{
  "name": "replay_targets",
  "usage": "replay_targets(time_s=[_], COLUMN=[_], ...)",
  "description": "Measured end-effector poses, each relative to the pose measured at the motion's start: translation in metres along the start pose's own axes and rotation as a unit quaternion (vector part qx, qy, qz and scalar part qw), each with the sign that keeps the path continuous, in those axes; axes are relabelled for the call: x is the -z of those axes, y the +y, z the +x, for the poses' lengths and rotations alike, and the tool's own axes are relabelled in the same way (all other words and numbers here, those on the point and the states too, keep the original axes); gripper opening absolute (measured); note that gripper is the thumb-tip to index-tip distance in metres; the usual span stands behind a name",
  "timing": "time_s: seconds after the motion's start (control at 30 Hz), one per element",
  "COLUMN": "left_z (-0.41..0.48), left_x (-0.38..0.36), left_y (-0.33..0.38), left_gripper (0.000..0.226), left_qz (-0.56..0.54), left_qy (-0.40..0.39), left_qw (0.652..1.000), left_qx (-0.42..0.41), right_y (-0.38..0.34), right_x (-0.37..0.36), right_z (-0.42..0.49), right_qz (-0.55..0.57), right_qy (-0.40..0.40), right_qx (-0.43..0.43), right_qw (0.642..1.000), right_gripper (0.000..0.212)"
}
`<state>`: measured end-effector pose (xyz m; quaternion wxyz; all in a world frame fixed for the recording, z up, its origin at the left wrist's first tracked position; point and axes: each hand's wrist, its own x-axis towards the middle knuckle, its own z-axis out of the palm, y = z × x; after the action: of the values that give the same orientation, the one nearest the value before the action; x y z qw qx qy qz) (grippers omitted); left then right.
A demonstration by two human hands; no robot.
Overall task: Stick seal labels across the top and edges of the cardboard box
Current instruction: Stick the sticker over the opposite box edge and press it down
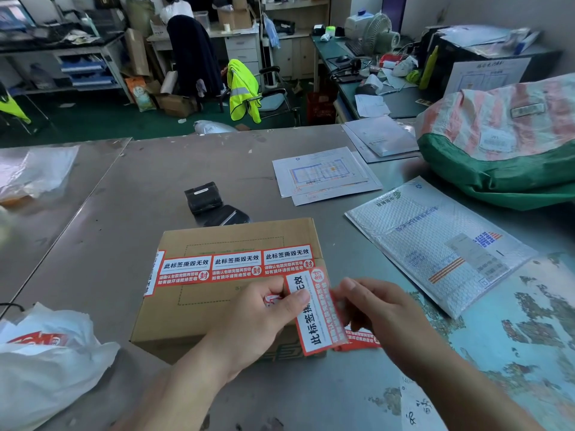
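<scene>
Metal table (124,197), left hand (258,315) and right hand (379,309) pinching seal label (314,318), cardboard box (236,231) beneath

The seal labels (236,265) across the cardboard box (186,306) top read "此标签撕毁无效", each with a circled "封".

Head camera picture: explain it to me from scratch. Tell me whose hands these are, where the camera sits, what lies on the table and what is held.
No machine here: a person works with bare hands, and the one camera sits on their head, looking forward and down. The left hand and right hand both pinch one red-and-white seal label with their fingers, above the cardboard box. A row of the same labels is already stuck across the box top, and one wraps over its left edge. On the grey table also lie a bubble mailer, printed papers, a small black device and a white plastic bag.
</scene>
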<state>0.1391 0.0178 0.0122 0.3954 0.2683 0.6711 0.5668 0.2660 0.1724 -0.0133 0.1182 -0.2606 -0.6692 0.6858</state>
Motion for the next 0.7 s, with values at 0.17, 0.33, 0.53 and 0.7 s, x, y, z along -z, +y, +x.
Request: replay_targets(time_s=[0.17,0.33,0.53,0.7], left_z=[0.003,0.006,0.015,0.027], left_x=[0.003,0.0,0.006,0.01], left_y=[-0.003,-0.001,-0.008,-0.008], left_gripper=[0.023,0.027,0.018,0.014], left_qz=[0.043,0.082,0.095,0.152], left_qy=[-0.001,0.004,0.064,0.092], left_qw=[0.999,0.996,0.992,0.984], left_qx=[-0.004,0.02,0.044,-0.003], right_y=[-0.001,0.002,0.011,0.02], right_x=[0.001,0.002,0.017,0.035], right_z=[0.001,0.007,0.025,0.047], right_qz=[0.01,0.005,0.108,0.152], right_qy=[-0.05,-0.027,0.058,0.078], right_qx=[-0.012,0.009,-0.051,-0.146], right_qw=[0.999,1.0,0.991,0.974], right_gripper=[0.032,0.027,0.046,0.029])
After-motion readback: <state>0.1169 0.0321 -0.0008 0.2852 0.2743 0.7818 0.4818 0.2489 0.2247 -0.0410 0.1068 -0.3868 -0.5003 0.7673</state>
